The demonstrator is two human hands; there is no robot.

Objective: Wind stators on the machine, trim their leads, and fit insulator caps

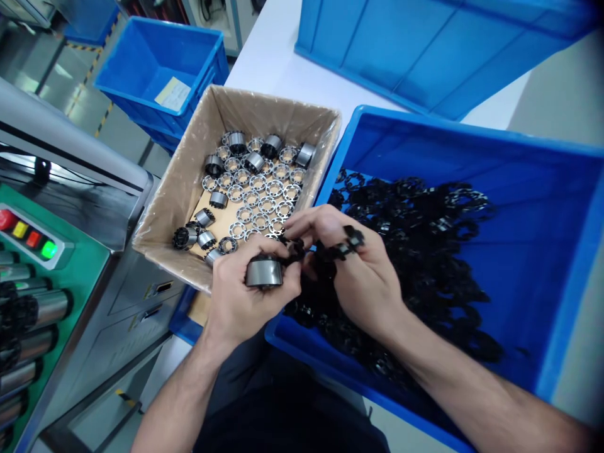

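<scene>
My left hand is closed around a short silver metal cylinder, held on its side over the near corner of a cardboard box. My right hand pinches a black toothed plastic ring against the top of the cylinder, and further black rings are threaded on its fingers. Both hands meet between the box and a blue bin. A heap of black rings fills that bin.
The plastic-lined cardboard box holds several silver cylinders, some upright in rows, some lying loose. A green machine panel with coloured buttons and metal rollers stands at left. More blue bins sit behind and at top right.
</scene>
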